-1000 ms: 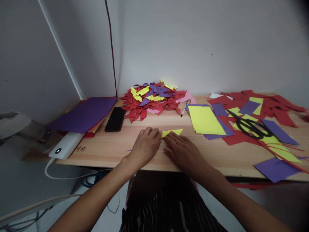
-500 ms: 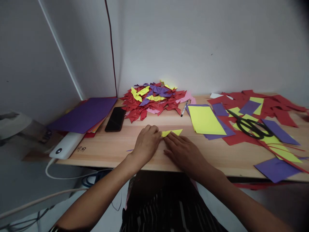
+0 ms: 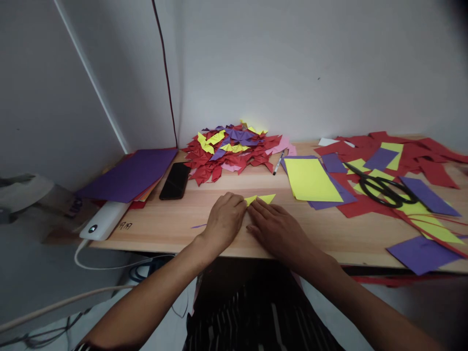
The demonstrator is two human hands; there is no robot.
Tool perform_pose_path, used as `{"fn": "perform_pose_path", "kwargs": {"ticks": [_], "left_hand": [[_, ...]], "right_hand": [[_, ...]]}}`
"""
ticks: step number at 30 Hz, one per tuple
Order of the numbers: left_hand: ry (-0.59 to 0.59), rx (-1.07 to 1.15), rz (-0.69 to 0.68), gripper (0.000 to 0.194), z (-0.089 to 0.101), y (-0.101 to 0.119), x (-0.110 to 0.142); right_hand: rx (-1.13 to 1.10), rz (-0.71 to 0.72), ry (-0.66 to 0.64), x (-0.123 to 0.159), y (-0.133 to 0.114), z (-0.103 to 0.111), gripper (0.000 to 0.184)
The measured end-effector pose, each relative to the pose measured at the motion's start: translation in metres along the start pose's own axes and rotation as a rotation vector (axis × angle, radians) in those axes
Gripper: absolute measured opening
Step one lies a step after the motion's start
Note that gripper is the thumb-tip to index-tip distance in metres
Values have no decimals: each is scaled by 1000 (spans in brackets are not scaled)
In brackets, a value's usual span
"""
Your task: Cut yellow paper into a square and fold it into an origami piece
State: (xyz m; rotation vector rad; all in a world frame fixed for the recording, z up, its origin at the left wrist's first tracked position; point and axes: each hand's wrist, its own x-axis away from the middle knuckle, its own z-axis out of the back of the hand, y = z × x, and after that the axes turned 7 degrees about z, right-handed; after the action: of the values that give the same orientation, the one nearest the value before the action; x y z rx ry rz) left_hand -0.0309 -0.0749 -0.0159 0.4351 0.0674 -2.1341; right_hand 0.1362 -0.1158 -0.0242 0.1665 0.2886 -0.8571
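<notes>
The counter [image 3: 164, 214] holds much the same layout as a moment ago, though the view has shifted slightly; loose cut paper [image 3: 358, 207] spreads over its right side, and a heap of small folded pieces [image 3: 203, 173] sits near the wall; purple sheets [image 3: 131, 173] lie at the left, a yellow stack [image 3: 314, 180] to the right of the heap.

Both hands remain close together near the front edge; the left hand [image 3: 224, 222] has its fingers curled at the left end of the yellow folded piece [image 3: 268, 198], though whether they pinch it I cannot tell; the right hand [image 3: 280, 231] lies low, fingers straight and nearly together, pressing on the piece rather than gripping it.

The scissors [image 3: 365, 179] lie untouched on the scraps, the phone [image 3: 175, 181] just beside the purple sheets; the piece itself is flat between the hands, and a notch now shows in its upper edge; I judge that a fold is being shaped or pressed, the piece not yet finished.
</notes>
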Motion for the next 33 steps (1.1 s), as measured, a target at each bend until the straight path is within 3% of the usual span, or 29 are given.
{"fn": "perform_pose_path", "kwargs": {"ticks": [5, 11, 14, 18, 27, 33], "left_hand": [[-109, -138, -22, 14, 5, 5, -1], [-103, -225, -3, 17, 6, 9, 1], [-95, -210, 12, 18, 5, 10, 0], [-109, -112, 34, 17, 6, 8, -4], [-58, 267, 93, 8, 11, -7, -10], [-195, 447, 210, 15, 19, -13, -24]], "right_hand": [[-2, 11, 8, -1, 1, 0, 42], [-25, 64, 72, 7, 3, 2, 40], [-17, 16, 70, 13, 2, 1, 39], [-2, -41, 25, 15, -1, 2, 39], [-25, 11, -11, 14, 2, 6, 40], [-36, 43, -8, 19, 3, 6, 39]]}}
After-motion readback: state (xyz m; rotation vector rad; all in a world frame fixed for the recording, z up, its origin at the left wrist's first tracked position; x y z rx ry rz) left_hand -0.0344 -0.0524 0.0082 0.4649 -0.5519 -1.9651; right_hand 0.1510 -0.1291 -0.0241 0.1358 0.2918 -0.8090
